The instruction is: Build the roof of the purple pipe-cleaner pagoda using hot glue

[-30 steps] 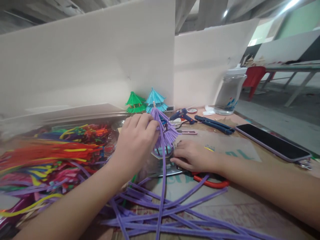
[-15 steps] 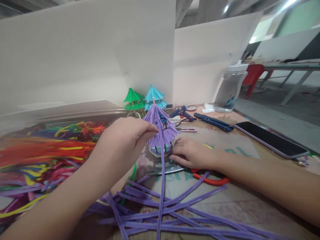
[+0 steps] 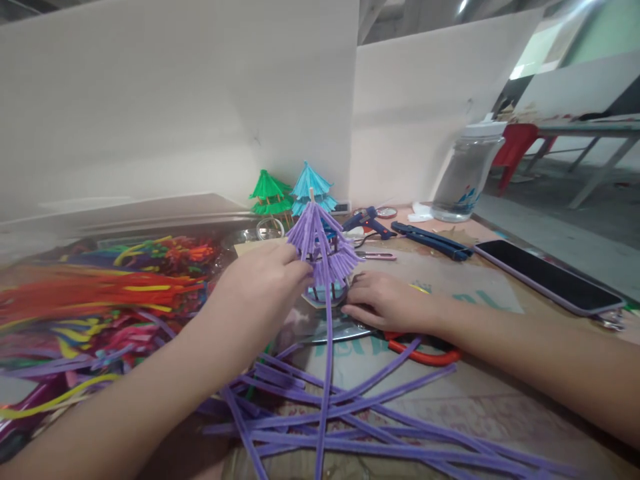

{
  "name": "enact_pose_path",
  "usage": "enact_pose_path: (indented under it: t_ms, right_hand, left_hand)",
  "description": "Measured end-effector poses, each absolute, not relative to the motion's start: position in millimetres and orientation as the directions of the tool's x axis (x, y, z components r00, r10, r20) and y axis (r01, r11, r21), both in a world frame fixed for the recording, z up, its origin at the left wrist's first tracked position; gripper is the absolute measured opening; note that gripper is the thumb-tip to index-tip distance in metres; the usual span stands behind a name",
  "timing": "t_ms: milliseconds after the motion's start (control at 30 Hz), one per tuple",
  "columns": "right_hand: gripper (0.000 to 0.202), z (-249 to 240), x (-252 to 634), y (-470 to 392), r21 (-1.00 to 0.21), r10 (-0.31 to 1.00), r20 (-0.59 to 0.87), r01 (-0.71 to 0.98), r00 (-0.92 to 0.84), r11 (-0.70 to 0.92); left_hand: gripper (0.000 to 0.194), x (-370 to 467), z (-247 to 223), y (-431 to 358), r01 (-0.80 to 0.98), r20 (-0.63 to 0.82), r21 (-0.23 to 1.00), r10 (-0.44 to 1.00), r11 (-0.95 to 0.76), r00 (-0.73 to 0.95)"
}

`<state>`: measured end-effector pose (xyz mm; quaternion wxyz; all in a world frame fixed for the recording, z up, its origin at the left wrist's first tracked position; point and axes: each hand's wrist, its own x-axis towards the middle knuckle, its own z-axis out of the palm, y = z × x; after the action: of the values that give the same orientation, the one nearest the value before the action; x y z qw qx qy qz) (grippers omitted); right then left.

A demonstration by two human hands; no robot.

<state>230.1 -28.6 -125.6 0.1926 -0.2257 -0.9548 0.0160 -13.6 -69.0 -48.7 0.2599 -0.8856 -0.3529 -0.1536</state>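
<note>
In the head view, we have the purple tiered model (image 3: 320, 230) standing upright at the centre, just above the shiny tray (image 3: 345, 330), and here's the left hand (image 3: 273, 273) at its left side, fingers curled in and bunched against the lower purple fringe; whether they pinch a strip, I cannot tell. Over on the other side, the right hand (image 3: 375, 300) rests low beside the model's base, fingers bent and close together, its hold hidden from us. One long purple strip (image 3: 328, 353) hangs from the model's front, down over a criss-cross of loose purple strips (image 3: 290, 421)! Behind stand a green model (image 3: 271, 190) and a light-blue model (image 3: 310, 183). To the right, a blue glue gun (image 3: 370, 221), a dark blue cutter (image 3: 431, 241), a phone (image 3: 547, 277) lying flat, and a clear bottle (image 3: 465, 173); red handles (image 3: 430, 357) peek out beneath the right forearm. And at far left, a colourful heap of strips (image 3: 100, 293)!
</note>
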Motion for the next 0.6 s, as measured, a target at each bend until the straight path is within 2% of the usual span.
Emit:
enact_pose_path:
  t_ms: [133,300,467,533,600]
  right_hand:
    - [0.035,-126,230,-29,-0.114,0.444,0.349,0.433,-0.825,0.894]
    - [0.034,-125,230,-29,-0.112,0.454,0.338,0.443,-0.825,0.889]
    - [0.034,-127,230,-28,-0.114,0.448,0.336,0.437,-0.828,0.892]
    - [0.035,-128,230,-28,-0.114,0.448,0.332,0.437,-0.83,0.892]
    - [0.035,-128,230,-28,-0.115,0.452,0.324,0.439,-0.831,0.891]
  left_hand:
    - [0.015,-5,-55,-72,0.688,0.392,-0.432,0.565,-0.584,0.726]
    - [0.012,0,-58,-72,0.7,0.322,-0.41,0.626,-0.585,0.711]
    - [0.014,-4,-49,-85,0.747,0.061,-0.261,0.762,-0.611,0.645]
    - [0.015,-12,-45,-90,0.771,0.047,-0.205,0.78,-0.604,0.624]
    - [0.014,-23,-44,-91,0.765,0.099,-0.129,0.76,-0.631,0.643]
